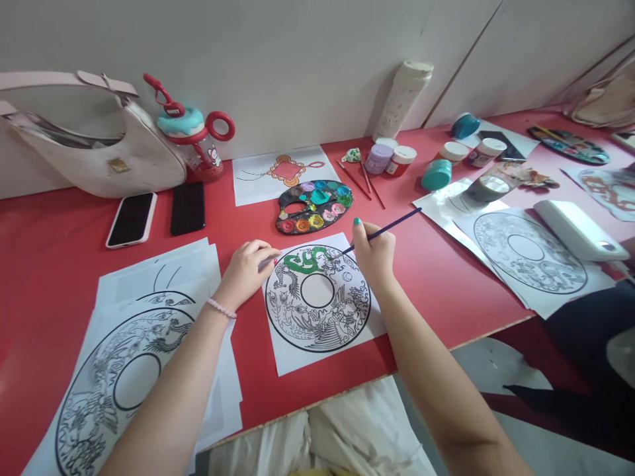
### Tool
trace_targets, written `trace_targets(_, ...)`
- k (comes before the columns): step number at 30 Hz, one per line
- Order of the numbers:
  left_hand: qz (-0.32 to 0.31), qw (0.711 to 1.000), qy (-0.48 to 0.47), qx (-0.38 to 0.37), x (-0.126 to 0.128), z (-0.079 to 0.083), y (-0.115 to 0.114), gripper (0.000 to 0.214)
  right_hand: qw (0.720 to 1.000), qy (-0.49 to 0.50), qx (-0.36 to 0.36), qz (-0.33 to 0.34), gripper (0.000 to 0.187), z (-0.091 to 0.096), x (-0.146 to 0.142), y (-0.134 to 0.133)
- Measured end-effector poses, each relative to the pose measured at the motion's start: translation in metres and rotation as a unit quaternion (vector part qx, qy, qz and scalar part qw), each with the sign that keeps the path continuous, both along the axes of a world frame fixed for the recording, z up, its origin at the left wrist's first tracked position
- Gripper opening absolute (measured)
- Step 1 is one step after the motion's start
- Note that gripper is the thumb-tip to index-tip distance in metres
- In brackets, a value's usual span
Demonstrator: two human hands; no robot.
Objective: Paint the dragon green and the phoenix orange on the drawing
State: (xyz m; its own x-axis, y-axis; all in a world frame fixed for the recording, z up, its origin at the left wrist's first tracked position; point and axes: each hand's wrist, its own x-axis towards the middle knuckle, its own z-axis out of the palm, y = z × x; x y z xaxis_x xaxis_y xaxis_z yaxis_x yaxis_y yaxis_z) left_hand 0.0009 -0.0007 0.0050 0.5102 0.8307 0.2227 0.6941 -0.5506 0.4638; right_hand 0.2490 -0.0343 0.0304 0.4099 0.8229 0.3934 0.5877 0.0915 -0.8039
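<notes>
My right hand (375, 258) is closed around a thin dark-handled paintbrush (395, 225). The brush tip touches the top part of a white sheet (288, 360) printed with a ring-shaped dragon and phoenix line drawing (317, 330). Green paint covers part of the dragon's body (301, 263) near the top of the ring; the other figures are black outlines. At the sheet's upper left corner rests my left hand (249, 270), fingers loosely extended and holding nothing that I can see. Behind the sheet lies a paint palette (301, 225) with several colours in its wells.
Left of me are printed sheets (225, 403), two phones (131, 220), a white handbag (149, 149) and a red-handled cup (201, 149). Paint jars (401, 160), loose brushes (354, 180) and a white bottle (404, 99) stand behind. To the right sits a white device (580, 231) on another drawing (530, 258).
</notes>
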Motion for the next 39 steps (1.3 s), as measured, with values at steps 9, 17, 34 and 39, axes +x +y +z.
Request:
trace_targets(9, 0.0, 1.0, 0.0, 0.001, -0.0001, -0.0006, 0.0, 0.022, 0.999, 0.049, 0.011, -0.008, 0.045, 0.0026, 0.0014, -0.0011)
trace_targets(17, 0.001, 1.0, -0.003, -0.003, -0.0001, -0.0002, 0.0001, 0.023, 0.999, 0.045, 0.011, 0.018, 0.047, -0.002, -0.0019, -0.0001)
trace_targets(34, 0.001, 1.0, -0.007, -0.004, 0.0009, 0.0013, -0.0004, 0.023, 0.999, 0.026, 0.015, 0.013, 0.047, -0.0002, -0.0021, -0.0005)
trace_targets(39, 0.003, 1.0, -0.005, -0.002, 0.0, 0.0003, -0.0005, 0.024, 1.0, 0.016, -0.003, 0.009, 0.052, 0.0019, -0.0035, -0.001)
